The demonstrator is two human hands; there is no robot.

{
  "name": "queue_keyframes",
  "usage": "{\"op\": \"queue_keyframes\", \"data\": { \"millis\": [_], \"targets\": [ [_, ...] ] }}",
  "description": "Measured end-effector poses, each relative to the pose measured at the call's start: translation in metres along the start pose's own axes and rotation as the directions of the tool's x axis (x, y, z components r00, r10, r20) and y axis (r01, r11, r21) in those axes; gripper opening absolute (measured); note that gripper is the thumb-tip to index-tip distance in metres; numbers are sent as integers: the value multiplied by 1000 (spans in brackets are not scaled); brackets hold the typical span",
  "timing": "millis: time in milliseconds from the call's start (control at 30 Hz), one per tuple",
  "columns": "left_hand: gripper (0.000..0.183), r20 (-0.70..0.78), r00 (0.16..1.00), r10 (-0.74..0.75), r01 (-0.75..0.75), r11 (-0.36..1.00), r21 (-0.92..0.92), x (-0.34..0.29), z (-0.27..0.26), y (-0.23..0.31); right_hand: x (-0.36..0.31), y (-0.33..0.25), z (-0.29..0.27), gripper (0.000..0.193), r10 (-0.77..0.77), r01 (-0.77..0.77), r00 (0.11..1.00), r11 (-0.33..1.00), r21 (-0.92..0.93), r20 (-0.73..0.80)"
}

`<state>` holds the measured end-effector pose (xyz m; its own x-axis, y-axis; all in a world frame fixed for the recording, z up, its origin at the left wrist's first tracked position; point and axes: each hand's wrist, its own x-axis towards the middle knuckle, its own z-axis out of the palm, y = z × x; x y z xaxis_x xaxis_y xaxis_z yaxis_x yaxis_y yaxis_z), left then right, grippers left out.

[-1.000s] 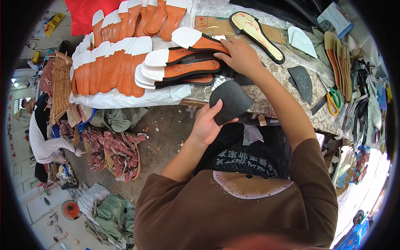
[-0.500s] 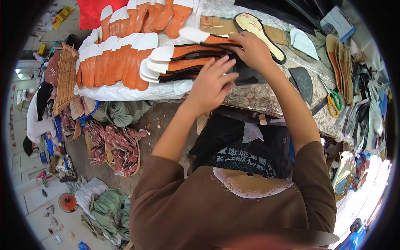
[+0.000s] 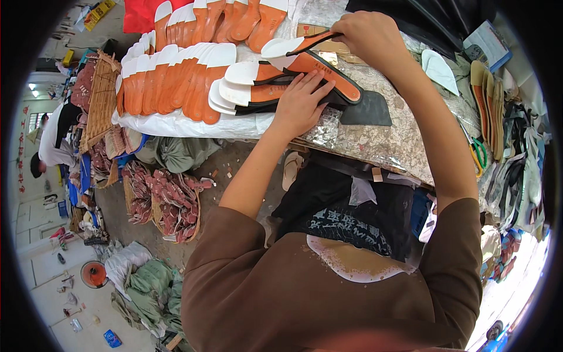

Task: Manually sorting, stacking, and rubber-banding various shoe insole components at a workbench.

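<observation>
My right hand (image 3: 370,36) is raised over the far side of the table, its fingers pinching the heel end of an orange insole (image 3: 319,41) with black edging. That insole's white toe (image 3: 280,48) is over a stack by my left hand. Beneath it, another black-edged orange insole (image 3: 341,84) slants toward the right. My left hand (image 3: 302,107) presses on the stack of white-toed insoles (image 3: 233,94), fingers stretched out and nearly flat. A dark grey flat piece (image 3: 369,109) lies just right of the stack.
Overlapping rows of orange insoles (image 3: 170,79) lie on white plastic sheeting (image 3: 176,126) at the left. White toe-shaped pieces (image 3: 440,71), scissors (image 3: 482,154) and several upright insoles (image 3: 487,100) are to the right. Black sheeting (image 3: 422,20) covers the far edge. Bundled straps (image 3: 173,199) are below, left.
My right hand has moved up and right, lifting the insole's heel end. The cream sole with a black rim no longer shows on the table. My left hand has settled onto the stack.
</observation>
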<state>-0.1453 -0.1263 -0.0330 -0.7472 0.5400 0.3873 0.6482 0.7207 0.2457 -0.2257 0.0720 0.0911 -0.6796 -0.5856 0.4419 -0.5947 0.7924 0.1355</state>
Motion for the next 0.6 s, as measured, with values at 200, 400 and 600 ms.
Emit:
{"op": "queue_keyframes", "data": {
  "millis": [200, 400, 600],
  "targets": [
    [48, -44, 999, -10, 9, 999, -30, 1, 2, -3, 13, 34, -12, 20, 76, -50, 996, 905, 423, -46],
    [35, 156, 961, -226, 269, 891, -366, 21, -24, 4, -12, 57, -100, 26, 742, 2, 664, 125, 992, -95],
    [38, 306, 766, -565, 245, -185, -952, 6, -58, 0, -117, 9, -48, 18, 661, -305, 712, -13, 952, 237]
  ]
}}
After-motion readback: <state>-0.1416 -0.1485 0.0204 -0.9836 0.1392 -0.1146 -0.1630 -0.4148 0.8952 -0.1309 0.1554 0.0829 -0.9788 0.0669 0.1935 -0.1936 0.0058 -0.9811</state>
